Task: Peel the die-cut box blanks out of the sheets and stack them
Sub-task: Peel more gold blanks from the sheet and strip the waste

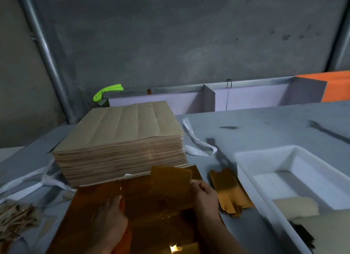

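Observation:
A shiny gold sheet [91, 216] lies flat on the table in front of me. My left hand [111, 214] rests on it with straight fingers, pressing it down. My right hand [203, 195] pinches the edge of a gold box blank [170, 180] that is lifted up from the sheet's far right part. A small stack of peeled gold blanks [229, 191] lies just right of the sheet. Behind the sheet stands a tall stack of brown-backed sheets [121, 140].
A white plastic tray [265, 159] stands at the right, with brown paper [299, 206] lying over its near end. Brown offcut strips [15, 219] are piled at the left. White straps [197, 140] lie around the tall stack. A grey wall rises behind the table.

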The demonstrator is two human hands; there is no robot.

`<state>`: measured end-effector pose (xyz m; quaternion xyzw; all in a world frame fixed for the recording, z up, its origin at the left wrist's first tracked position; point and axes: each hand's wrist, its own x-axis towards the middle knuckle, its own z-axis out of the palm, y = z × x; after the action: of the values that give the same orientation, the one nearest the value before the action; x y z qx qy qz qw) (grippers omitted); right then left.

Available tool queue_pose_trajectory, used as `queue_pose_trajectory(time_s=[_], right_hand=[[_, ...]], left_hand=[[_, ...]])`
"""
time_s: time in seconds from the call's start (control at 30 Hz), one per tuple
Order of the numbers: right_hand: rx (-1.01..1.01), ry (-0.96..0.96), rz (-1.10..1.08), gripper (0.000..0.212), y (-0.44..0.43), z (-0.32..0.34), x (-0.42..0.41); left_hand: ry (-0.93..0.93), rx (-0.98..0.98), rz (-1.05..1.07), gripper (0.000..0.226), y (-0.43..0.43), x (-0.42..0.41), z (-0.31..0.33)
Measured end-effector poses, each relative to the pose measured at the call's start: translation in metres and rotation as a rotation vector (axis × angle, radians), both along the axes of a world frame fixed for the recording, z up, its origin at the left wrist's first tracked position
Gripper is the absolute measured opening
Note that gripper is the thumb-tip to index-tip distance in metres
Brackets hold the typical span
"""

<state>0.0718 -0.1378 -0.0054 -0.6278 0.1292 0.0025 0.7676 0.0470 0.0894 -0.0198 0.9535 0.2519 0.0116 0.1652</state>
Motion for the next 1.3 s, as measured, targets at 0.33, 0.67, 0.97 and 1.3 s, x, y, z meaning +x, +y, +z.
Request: queue_pose_trajectory(time_s=[0.33, 0.67, 0.97, 1.3], right_hand=[[-0.119, -0.111, -0.076, 0.021, -0.003, -0.014, 0.002], [-0.132, -0.122, -0.078, 0.025, -0.006, -0.017, 0.001], [-0.368, -0.115, 0.134, 0.026, -0.005, -0.016, 0.000], [-0.481, -0.152, 0.236, 0.029, -0.004, -0.013, -0.002]], left_hand=[[-0.029, -0.887, 0.064, 0.018, -0.063, 0.015, 0.045], [-0.115, -1.229, 0.195, 0.002, -0.130, 0.033, 0.036], [-0.203, -1.008, 0.107, 0.006, -0.137, 0.063, 0.060], [-0.115, -0.794, -0.193, 0.010, -0.185, 0.081, 0.090]])
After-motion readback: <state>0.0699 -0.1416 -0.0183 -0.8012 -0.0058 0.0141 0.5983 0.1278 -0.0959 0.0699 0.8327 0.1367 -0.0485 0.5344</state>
